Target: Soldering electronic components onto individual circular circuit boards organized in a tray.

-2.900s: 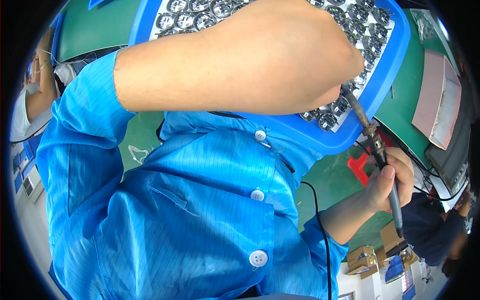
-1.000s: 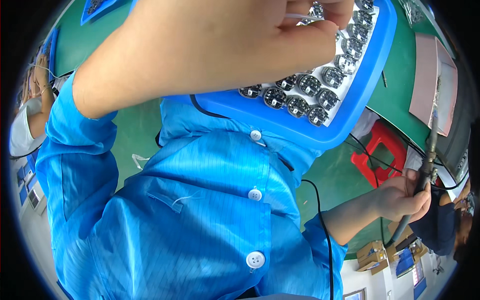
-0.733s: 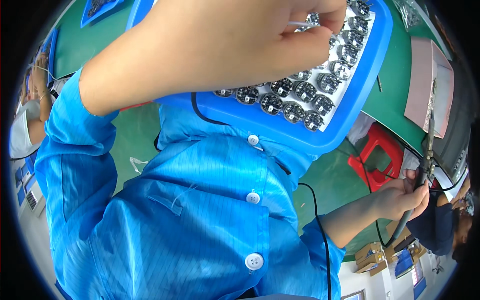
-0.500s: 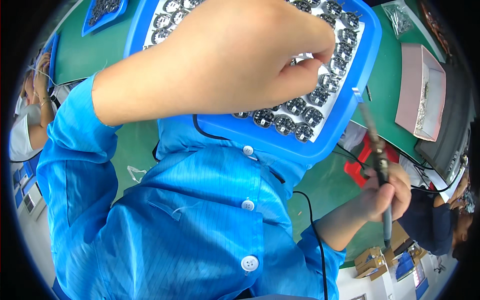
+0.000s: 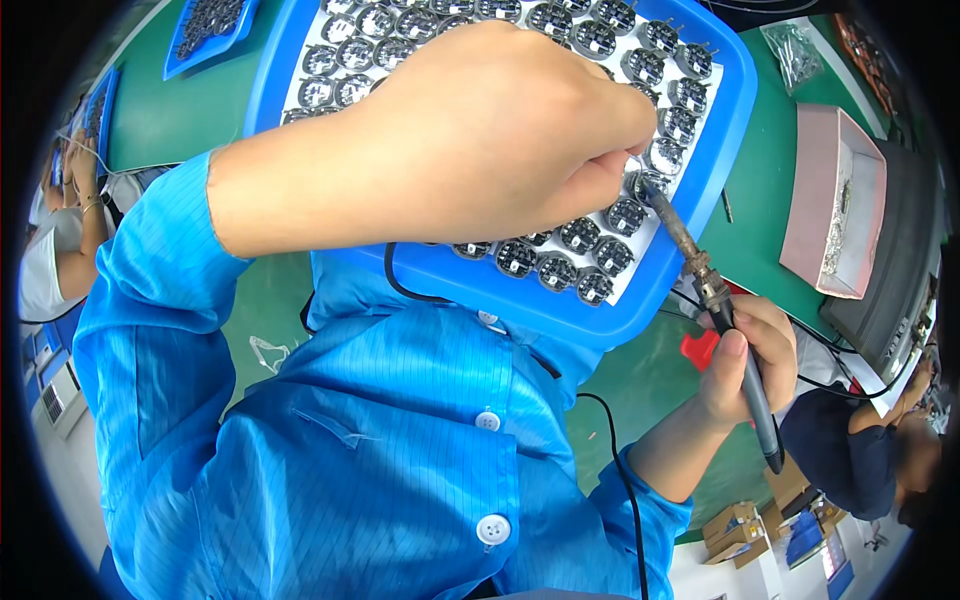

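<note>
Hands (image 5: pixel 530 140) at blue tray (image 5: pixel 727 120), right (image 5: pixel 755 355) gripping soldering iron (image 5: pixel 713 292), lettered black device (image 5: pixel 890 290)

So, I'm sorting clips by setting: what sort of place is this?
Most likely an electronics assembly workshop: a soldering iron points into a blue tray of round circuit-board parts, and another person is beside the green worktop at the left.

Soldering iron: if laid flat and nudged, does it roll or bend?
The soldering iron would probably roll a bit, since its handle looks round; the knobbly metal collar might check it. Bending seems unlikely: the shaft looks straight and metallic.
</note>
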`<state>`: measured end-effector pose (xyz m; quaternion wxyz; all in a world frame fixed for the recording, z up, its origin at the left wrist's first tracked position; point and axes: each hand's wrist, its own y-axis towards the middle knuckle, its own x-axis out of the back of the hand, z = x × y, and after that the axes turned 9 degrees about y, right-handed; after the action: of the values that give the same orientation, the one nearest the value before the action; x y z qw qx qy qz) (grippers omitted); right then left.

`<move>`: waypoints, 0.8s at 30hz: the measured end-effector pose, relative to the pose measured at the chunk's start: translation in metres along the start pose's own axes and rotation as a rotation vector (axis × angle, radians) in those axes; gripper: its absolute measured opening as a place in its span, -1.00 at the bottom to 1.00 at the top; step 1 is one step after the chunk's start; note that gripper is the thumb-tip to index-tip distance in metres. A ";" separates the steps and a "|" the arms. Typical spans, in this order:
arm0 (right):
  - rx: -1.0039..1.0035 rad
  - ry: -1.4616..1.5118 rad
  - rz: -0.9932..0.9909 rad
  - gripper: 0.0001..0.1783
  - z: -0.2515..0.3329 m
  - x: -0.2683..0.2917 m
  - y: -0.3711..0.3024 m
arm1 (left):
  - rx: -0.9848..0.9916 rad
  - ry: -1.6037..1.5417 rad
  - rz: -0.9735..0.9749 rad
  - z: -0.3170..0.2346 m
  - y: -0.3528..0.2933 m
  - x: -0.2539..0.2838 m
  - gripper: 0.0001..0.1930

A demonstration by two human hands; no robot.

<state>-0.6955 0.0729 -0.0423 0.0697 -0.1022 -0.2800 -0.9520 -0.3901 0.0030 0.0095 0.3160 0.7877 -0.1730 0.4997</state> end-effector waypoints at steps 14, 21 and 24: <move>-0.013 0.025 0.085 -0.72 0.003 0.009 0.012 | -0.009 0.013 0.136 0.000 -0.004 -0.007 -0.88; -0.015 0.028 0.095 -0.76 0.003 0.010 0.013 | -0.044 0.021 0.143 0.000 -0.001 -0.007 -0.88; -0.030 0.007 0.068 -0.75 0.002 0.009 0.011 | -0.052 0.002 0.154 0.000 0.001 -0.006 -0.88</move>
<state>-0.7015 0.0644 -0.0326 0.1013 -0.1093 -0.2620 -0.9535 -0.3933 0.0016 0.0048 0.2969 0.7630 -0.2456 0.5190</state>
